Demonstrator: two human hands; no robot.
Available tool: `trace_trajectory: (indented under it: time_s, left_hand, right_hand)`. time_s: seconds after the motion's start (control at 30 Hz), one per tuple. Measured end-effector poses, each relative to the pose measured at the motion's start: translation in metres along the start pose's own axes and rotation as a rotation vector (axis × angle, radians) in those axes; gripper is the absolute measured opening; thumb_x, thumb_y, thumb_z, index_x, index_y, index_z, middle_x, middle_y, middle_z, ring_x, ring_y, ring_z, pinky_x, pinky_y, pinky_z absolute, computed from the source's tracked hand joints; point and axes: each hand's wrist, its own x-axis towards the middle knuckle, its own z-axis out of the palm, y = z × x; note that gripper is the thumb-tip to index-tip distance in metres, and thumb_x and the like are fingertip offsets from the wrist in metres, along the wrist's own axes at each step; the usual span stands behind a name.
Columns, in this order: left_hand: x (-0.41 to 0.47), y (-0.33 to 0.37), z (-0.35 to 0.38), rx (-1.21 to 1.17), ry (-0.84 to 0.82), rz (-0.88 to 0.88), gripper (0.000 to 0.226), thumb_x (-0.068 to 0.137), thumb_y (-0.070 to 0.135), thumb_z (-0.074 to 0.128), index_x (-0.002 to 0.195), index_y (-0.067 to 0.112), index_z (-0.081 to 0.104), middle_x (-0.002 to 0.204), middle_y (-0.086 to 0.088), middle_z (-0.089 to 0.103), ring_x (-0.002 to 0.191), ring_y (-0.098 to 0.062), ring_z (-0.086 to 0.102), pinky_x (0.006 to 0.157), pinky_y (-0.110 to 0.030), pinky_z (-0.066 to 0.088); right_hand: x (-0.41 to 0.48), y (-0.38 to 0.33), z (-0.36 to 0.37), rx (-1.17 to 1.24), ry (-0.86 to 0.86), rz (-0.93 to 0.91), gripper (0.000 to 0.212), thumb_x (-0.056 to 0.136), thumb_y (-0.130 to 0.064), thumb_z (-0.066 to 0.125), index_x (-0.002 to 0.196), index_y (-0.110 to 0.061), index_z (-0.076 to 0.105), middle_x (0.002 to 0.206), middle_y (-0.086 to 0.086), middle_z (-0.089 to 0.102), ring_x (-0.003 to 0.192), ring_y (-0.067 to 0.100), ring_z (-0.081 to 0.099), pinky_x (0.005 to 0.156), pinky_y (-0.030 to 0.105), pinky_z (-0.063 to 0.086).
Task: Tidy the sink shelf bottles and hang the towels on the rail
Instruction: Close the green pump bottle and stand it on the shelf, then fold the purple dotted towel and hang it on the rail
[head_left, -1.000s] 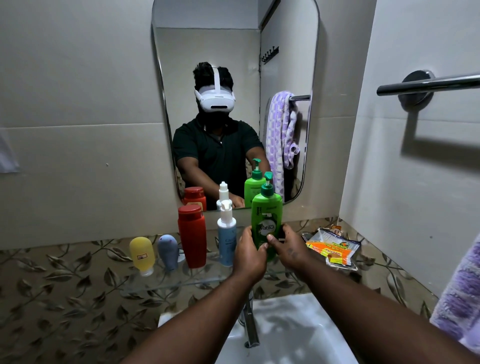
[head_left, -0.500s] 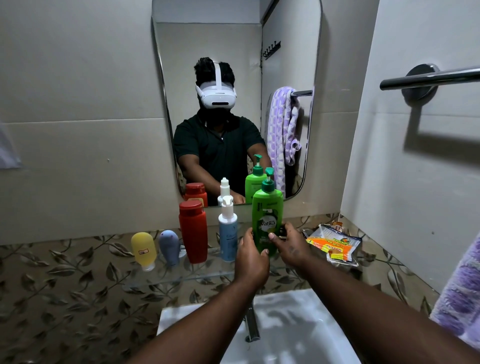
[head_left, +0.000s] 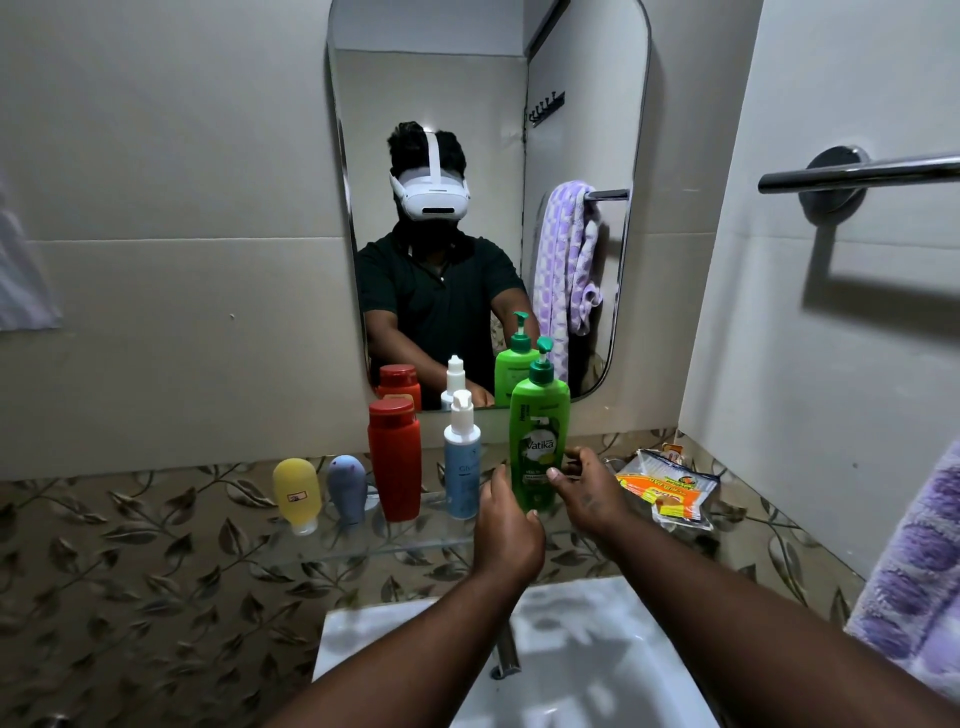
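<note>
The green pump bottle (head_left: 538, 447) stands upright on the glass shelf (head_left: 363, 540), directly between the two hands, at the right end of the bottle row. The left hand (head_left: 506, 525) sits at the bottle's 8 o'clock, fingers spread and curved, its fingertips just beside the lower left side of the bottle; contact cannot be confirmed. The right hand (head_left: 592, 486) sits at the bottle's 4 o'clock, thumb and fingers apart and cupped toward the label, close to the bottle but not clamped on it. Both forearms extend from 6 o'clock of the view over the white sink (head_left: 597, 649) and converge on the bottle. At 9 o'clock of the green bottle, in order outward: the blue-and-white bottle (head_left: 461, 462), the red bottle (head_left: 395, 460), the grey tube (head_left: 347, 488) and the yellow tube (head_left: 297, 496), all upright, the tubes standing on their caps. A packet (head_left: 670, 491) lies on the shelf at 3 o'clock of the right hand. The rail (head_left: 857, 174) is mounted on the right wall at 2 o'clock, bare in its visible part. A purple towel (head_left: 919, 566) shows at the right edge
</note>
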Motion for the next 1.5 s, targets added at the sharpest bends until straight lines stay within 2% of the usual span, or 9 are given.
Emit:
trace_trajectory:
  time_s: [0.1, 0.27, 0.6, 0.7, 0.8, 0.93, 1.2, 1.37, 1.5]
  left_hand:
    - [-0.007, 0.002, -0.005, -0.001, 0.004, -0.004, 0.071, 0.091, 0.009, 0.065, 0.152, 0.025, 0.032, 0.146, -0.001, 0.046, 0.127, -0.02, 0.054, 0.099, -0.031, 0.048]
    - [-0.024, 0.005, -0.014, 0.011, 0.019, -0.011, 0.067, 0.094, 0.012, 0.063, 0.152, 0.025, 0.032, 0.148, 0.0, 0.044, 0.13, -0.02, 0.051, 0.101, -0.031, 0.045]
    - [-0.057, 0.02, -0.033, -0.074, 0.002, 0.067, 0.05, 0.093, 0.013, 0.059, 0.139, 0.028, 0.046, 0.133, 0.004, 0.053, 0.115, -0.015, 0.056, 0.095, -0.031, 0.051]
    - [-0.062, 0.029, -0.033, -0.126, -0.008, 0.114, 0.042, 0.092, 0.016, 0.057, 0.131, 0.03, 0.051, 0.127, 0.005, 0.056, 0.111, -0.015, 0.058, 0.093, -0.036, 0.053]
    - [-0.065, 0.042, -0.026, -0.19, -0.042, 0.195, 0.028, 0.097, 0.025, 0.056, 0.125, 0.031, 0.055, 0.125, 0.006, 0.059, 0.109, -0.017, 0.061, 0.091, -0.04, 0.055]
    - [-0.081, 0.07, -0.016, -0.272, -0.09, 0.352, 0.022, 0.1, 0.03, 0.054, 0.122, 0.03, 0.058, 0.119, 0.007, 0.061, 0.106, -0.014, 0.063, 0.09, -0.04, 0.055]
    - [-0.125, 0.135, -0.005, -0.441, -0.152, 0.654, 0.031, 0.095, 0.018, 0.06, 0.126, 0.024, 0.057, 0.113, 0.008, 0.058, 0.102, -0.011, 0.063, 0.088, -0.035, 0.054]
    - [-0.138, 0.181, -0.011, -0.405, -0.138, 0.824, 0.038, 0.091, 0.008, 0.064, 0.129, 0.007, 0.057, 0.117, -0.006, 0.06, 0.105, -0.019, 0.057, 0.087, -0.021, 0.041]
    - [-0.151, 0.21, -0.023, -0.425, -0.118, 0.891, 0.042, 0.091, 0.01, 0.066, 0.132, 0.006, 0.055, 0.118, -0.007, 0.059, 0.104, -0.016, 0.053, 0.083, -0.019, 0.037]
  right_hand:
    - [-0.005, -0.004, -0.002, -0.046, 0.036, 0.019, 0.046, 0.099, -0.024, 0.064, 0.14, -0.009, 0.05, 0.134, 0.014, 0.064, 0.123, 0.031, 0.06, 0.105, 0.05, 0.048]
    - [-0.015, -0.011, -0.005, -0.123, 0.102, 0.041, 0.048, 0.1, -0.028, 0.062, 0.143, -0.011, 0.048, 0.14, 0.015, 0.06, 0.126, 0.032, 0.058, 0.101, 0.04, 0.049]
    - [-0.053, -0.032, -0.01, -0.263, 0.31, -0.021, 0.037, 0.097, -0.032, 0.065, 0.126, -0.011, 0.057, 0.125, 0.014, 0.068, 0.113, 0.032, 0.063, 0.085, 0.034, 0.046]
    - [-0.072, -0.043, -0.012, -0.298, 0.359, -0.048, 0.036, 0.096, -0.033, 0.065, 0.126, -0.015, 0.058, 0.123, 0.011, 0.067, 0.112, 0.031, 0.063, 0.086, 0.036, 0.049]
    - [-0.093, -0.052, -0.021, -0.336, 0.396, -0.05, 0.032, 0.095, -0.034, 0.064, 0.122, -0.018, 0.058, 0.122, 0.006, 0.065, 0.113, 0.028, 0.061, 0.089, 0.039, 0.051]
    - [-0.124, -0.057, -0.052, -0.398, 0.473, -0.076, 0.023, 0.096, -0.032, 0.059, 0.117, -0.022, 0.058, 0.12, 0.001, 0.067, 0.113, 0.024, 0.062, 0.09, 0.041, 0.051]
    - [-0.181, -0.074, -0.126, -0.479, 0.625, -0.137, 0.029, 0.098, -0.02, 0.055, 0.126, -0.026, 0.055, 0.133, -0.002, 0.06, 0.12, 0.02, 0.06, 0.098, 0.039, 0.05]
    - [-0.213, -0.105, -0.152, -0.55, 0.678, -0.21, 0.04, 0.095, -0.013, 0.053, 0.133, -0.024, 0.055, 0.139, -0.002, 0.057, 0.126, 0.018, 0.055, 0.104, 0.032, 0.045]
    - [-0.237, -0.132, -0.171, -0.603, 0.706, -0.264, 0.044, 0.094, -0.01, 0.052, 0.136, -0.022, 0.054, 0.141, 0.0, 0.057, 0.127, 0.021, 0.055, 0.107, 0.035, 0.044]
